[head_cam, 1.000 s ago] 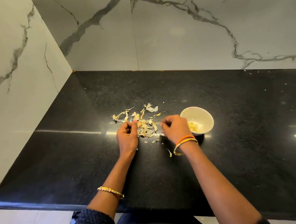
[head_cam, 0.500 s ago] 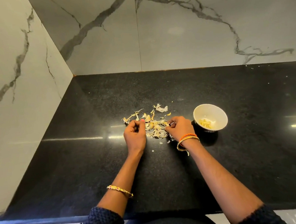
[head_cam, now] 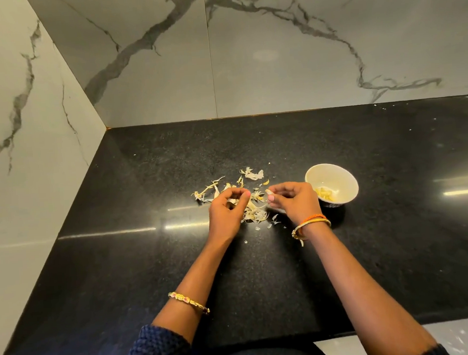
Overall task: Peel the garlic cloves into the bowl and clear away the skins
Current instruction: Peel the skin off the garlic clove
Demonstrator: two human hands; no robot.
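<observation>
Two hands work over the skins (head_cam: 252,203) on the black desk (head_cam: 150,266). Your left hand (head_cam: 226,216) curls its fingers at the pile; whether it grips any, I cannot tell. Your right hand (head_cam: 295,202) is likewise unclear. Peeled cloves (head_cam: 325,193) sit in the bowl (head_cam: 338,175) just right. Clearing seems underway; next, gather the scraps together. No writing shows.

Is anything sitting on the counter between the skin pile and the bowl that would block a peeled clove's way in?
Only the right hand lies between the skin pile and the bowl. The bowl is open-topped, with peeled cloves inside; no other object shows on the counter there.
</observation>
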